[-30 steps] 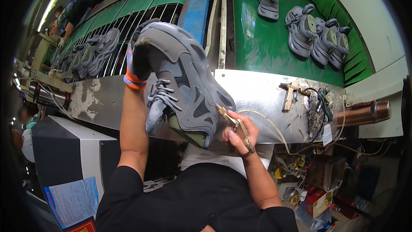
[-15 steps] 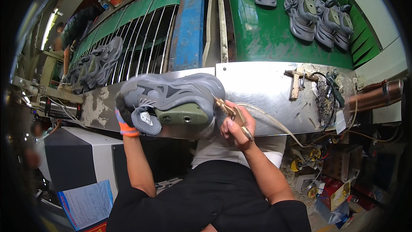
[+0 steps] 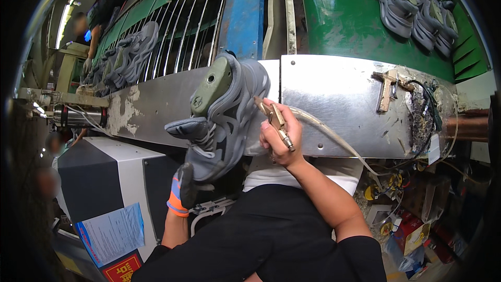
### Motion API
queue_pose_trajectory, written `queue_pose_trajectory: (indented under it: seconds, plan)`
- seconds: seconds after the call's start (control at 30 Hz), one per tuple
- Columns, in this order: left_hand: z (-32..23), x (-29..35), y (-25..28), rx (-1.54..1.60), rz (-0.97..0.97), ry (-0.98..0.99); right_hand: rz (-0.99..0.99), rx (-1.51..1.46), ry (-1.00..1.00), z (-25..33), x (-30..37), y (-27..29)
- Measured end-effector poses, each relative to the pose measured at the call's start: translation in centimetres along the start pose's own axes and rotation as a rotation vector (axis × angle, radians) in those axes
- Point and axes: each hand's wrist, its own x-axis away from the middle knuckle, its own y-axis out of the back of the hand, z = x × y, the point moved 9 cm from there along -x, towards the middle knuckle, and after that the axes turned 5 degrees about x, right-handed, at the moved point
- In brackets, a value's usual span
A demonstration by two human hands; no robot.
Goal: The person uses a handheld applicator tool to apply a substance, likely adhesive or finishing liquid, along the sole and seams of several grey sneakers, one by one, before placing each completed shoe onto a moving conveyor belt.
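Observation:
A grey sneaker (image 3: 222, 136) with a green shoe last (image 3: 211, 84) in its opening is tilted over the near edge of the metal ledge, heel away from me and toe toward me. My left hand (image 3: 182, 190), in a black, blue and orange glove, is closed on the sneaker's toe. In my bare right hand (image 3: 284, 136) is a brass-coloured spray gun (image 3: 274, 116), its tip close beside the sole's right edge. Whether the tip touches the sole, I cannot tell. A pale hose (image 3: 329, 138) runs off to the right behind that hand.
Several grey shoes (image 3: 396, 8) stand on the green belt (image 3: 334, 26) at far right, others (image 3: 133, 52) on the bar rack at left. A second brass-coloured gun (image 3: 386, 91) lies on the metal ledge (image 3: 334, 104). A co-worker's hand (image 3: 87, 65) shows at far left.
The sneaker has swung from lying crosswise to pointing its toe at me. My left hand has moved down and nearer with the toe. The right hand still holds the spray gun beside the sole.

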Motion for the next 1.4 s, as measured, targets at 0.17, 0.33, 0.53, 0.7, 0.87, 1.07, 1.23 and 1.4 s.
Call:
queue_pose_trajectory:
  seconds: [0.17,0.33,0.53,0.7,0.87,1.07,1.23,1.4]
  plan:
    - [1.4,0.6,-4.4,0.094,0.135,0.154,-0.016,0.02,0.01,0.3,0.0,0.2]
    - [2.7,1.0,-7.4,0.35,0.272,0.306,-0.012,0.03,0.015,0.2,0.1,0.5]
    - [3.0,0.6,-9.9,0.457,0.342,0.338,0.016,-0.026,-0.037,-0.2,1.1,0.8]
    - [2.7,0.2,-11.6,0.457,0.367,0.32,0.041,0.021,-0.064,-0.3,2.0,1.4]
    - [2.6,-0.2,-12.7,0.507,0.399,0.321,0.078,0.031,-0.142,-0.4,3.6,2.6]
    - [3.1,-0.3,-13.6,0.522,0.414,0.382,0.033,0.069,-0.217,-0.4,6.9,4.3]
    - [3.7,-0.2,-15.7,0.58,0.543,0.493,0.043,0.146,-0.201,1.2,8.9,5.3]
    - [4.6,-0.4,-19.1,0.507,0.722,0.601,0.017,0.076,-0.341,4.1,9.3,6.5]
